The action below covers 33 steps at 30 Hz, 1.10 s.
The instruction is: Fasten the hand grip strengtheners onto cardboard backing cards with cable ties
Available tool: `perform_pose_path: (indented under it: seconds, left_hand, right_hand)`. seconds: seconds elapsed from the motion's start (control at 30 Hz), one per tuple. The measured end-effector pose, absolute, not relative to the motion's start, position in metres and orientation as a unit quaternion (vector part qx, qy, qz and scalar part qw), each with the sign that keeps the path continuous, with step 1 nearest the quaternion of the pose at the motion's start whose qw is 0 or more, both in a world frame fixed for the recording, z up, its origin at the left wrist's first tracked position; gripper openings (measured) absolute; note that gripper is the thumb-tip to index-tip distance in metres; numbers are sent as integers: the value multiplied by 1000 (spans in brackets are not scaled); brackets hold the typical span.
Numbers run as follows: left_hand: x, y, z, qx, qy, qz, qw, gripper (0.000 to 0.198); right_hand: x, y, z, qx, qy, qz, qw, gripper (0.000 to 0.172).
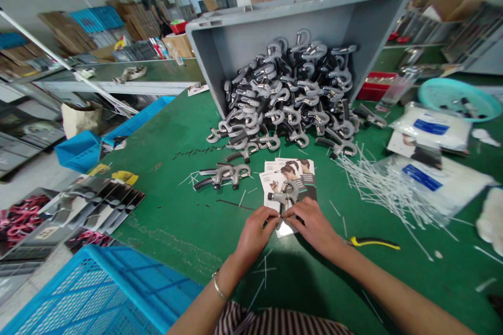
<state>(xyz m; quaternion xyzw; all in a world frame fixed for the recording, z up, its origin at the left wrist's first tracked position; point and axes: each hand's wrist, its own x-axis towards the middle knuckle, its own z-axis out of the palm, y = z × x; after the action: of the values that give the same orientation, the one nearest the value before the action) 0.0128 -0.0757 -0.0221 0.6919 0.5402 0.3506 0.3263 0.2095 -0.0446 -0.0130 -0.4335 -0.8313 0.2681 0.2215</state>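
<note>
A grey hand gripper [283, 194] lies on a printed card [290, 178] atop a small stack of cards on the green table [188, 220]. My left hand [257, 230] and my right hand [312, 222] meet at the near end of that gripper and card, with fingers pinched together on its handles. What the fingertips pinch there is too small to make out. Two more hand grippers [220, 175] lie just to the left.
A tipped grey bin [298, 26] spills a pile of hand grippers [291, 99]. White cable ties [377, 188] lie scattered right, with bags [428, 131] and yellow-handled cutters [373, 242]. A blue crate [98, 293] sits near left beside printed cards [90, 209]. A person stands behind the bin.
</note>
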Motion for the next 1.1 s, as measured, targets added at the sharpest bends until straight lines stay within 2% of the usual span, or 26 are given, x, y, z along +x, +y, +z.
perform_pose_path:
  seconds: [0.17,0.27,0.33,0.53,0.63,1.1]
  left_hand:
    - [13,-78,-23,687,532,358,341,10]
    - [13,-78,-25,680,532,367,347,10]
    - [14,-78,-26,670,535,374,352,10]
    - [15,-77,-30,640,538,398,378,8]
    - [16,-77,-30,645,532,398,377,8]
    - [17,-78,-19,719,501,344,337,9]
  right_hand:
    - [204,-45,-14,-481,-801,268,235,13]
    - [203,-44,-16,-468,-806,269,244,6]
    - [204,-44,-15,-453,-821,255,238,8]
    - [208,-46,-6,-437,-874,157,147,15]
    - [207,-47,-4,-439,-879,136,129,17]
    - [206,-49,-1,-426,-876,154,162,16]
